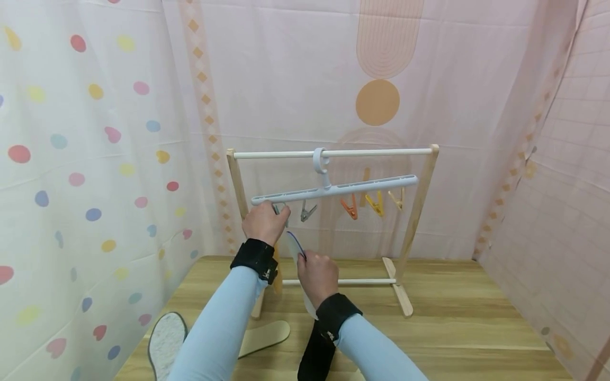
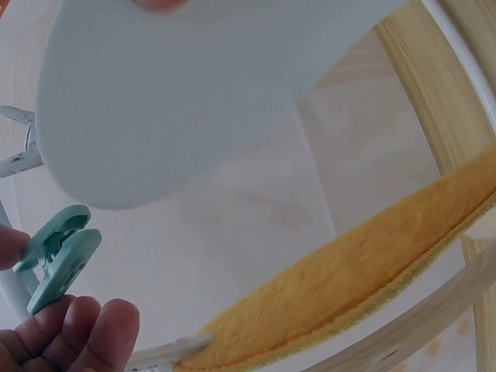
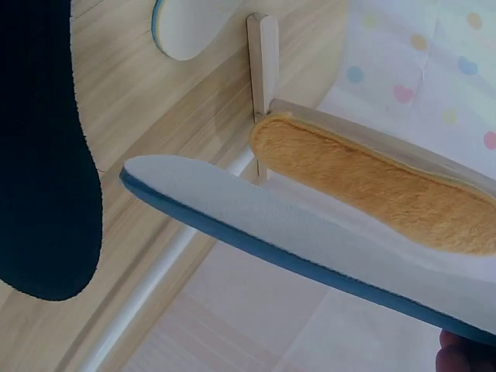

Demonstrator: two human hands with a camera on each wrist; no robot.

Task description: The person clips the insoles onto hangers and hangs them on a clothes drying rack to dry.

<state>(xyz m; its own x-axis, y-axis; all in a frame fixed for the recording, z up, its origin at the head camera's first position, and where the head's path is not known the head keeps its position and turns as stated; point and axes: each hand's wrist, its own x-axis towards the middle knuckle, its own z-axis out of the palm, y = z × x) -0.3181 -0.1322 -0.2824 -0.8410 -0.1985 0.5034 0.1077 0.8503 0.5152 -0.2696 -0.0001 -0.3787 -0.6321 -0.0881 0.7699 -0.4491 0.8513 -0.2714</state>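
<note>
My left hand (image 1: 264, 222) is raised to the left end of a pale blue hanger (image 1: 286, 196), pinching a green clothespin (image 2: 58, 256) between thumb and fingers. The clothespin's tips lie right by the rounded end of a white insole with a blue edge (image 2: 170, 101). Lower and to the right, my right hand (image 1: 319, 275) grips this insole by its side. A fuzzy orange insole (image 3: 364, 170) hangs from a clip beside the left hand. Further along the hanger dangle a grey clip (image 1: 308, 211), an orange clip (image 1: 350, 206), a yellow clip (image 1: 375, 203) and a cream clip (image 1: 397, 199).
The hanger hooks over the white top bar (image 1: 381, 152) of a wooden rack (image 1: 419, 211) and tilts down to the left. On the wooden table (image 1: 457, 317) lie a grey insole (image 1: 167, 338), a beige insole (image 1: 264, 337) and a black insole (image 1: 316, 352). Patterned curtains surround it.
</note>
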